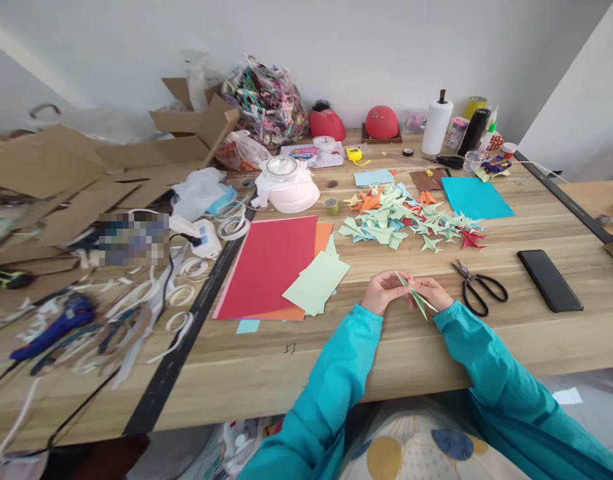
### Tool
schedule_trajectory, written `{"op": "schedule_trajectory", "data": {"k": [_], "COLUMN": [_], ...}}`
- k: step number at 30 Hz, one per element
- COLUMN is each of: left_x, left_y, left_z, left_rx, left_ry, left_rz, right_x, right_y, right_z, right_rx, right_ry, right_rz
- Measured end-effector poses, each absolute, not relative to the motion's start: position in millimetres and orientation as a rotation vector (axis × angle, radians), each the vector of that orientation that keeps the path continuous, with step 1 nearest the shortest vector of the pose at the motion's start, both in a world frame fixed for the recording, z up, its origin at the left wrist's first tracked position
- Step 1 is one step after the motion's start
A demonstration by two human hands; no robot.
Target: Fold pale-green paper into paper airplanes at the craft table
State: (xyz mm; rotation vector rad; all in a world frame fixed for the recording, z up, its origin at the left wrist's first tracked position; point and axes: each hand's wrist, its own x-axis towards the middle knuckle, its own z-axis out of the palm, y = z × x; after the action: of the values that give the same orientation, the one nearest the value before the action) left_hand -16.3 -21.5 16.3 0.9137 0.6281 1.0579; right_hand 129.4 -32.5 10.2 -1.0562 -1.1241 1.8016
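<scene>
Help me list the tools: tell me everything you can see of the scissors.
The scissors have two black, rounded loop handles, spread apart, and short, pointed grey blades that look like metal, seemingly slightly parted. They lie on the wooden table, between the right hand and the phone, tips pointing toward the far side and leftward. Only the table visibly touches them.

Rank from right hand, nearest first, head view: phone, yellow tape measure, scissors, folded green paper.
From the right hand:
1. Folded green paper: held
2. Scissors: just right
3. Phone: farther right
4. Yellow tape measure: back left
</scene>
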Motion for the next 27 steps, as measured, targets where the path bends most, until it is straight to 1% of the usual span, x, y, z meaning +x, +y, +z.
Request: {"op": "schedule_trajectory", "data": {"k": [5, 11, 16, 20, 27], "left_x": [-15.7, -17.0, -19.1, -20.1, -21.0], "left_y": [-18.5, -11.9, -12.3, -13.8, -14.0], "left_z": [14.4, 0.9, 3.7, 10.2, 13.2], "left_rx": [0.932, 0.933, 1.091, 1.187, 1.222], "left_ry": [0.713, 0.874, 0.932, 0.953, 0.970], "left_rz": [1.094, 1.142, 1.083, 1.048, 0.995], "right_x": [126.6, 133.5, 136.0, 133.5, 133.8], "right_y": [-33.0, -34.8, -35.4, -34.4, -33.2], "right_z": [9.8, 20.2, 15.4, 6.8, 5.2], "right_rx": [-1.043, -1.154, -1.148, -1.163, -1.142], "right_ry": [-1.145, -1.195, -1.465, -1.626, -1.629], "right_rz": [1.795, 1.547, 1.483, 1.347, 1.371]}}
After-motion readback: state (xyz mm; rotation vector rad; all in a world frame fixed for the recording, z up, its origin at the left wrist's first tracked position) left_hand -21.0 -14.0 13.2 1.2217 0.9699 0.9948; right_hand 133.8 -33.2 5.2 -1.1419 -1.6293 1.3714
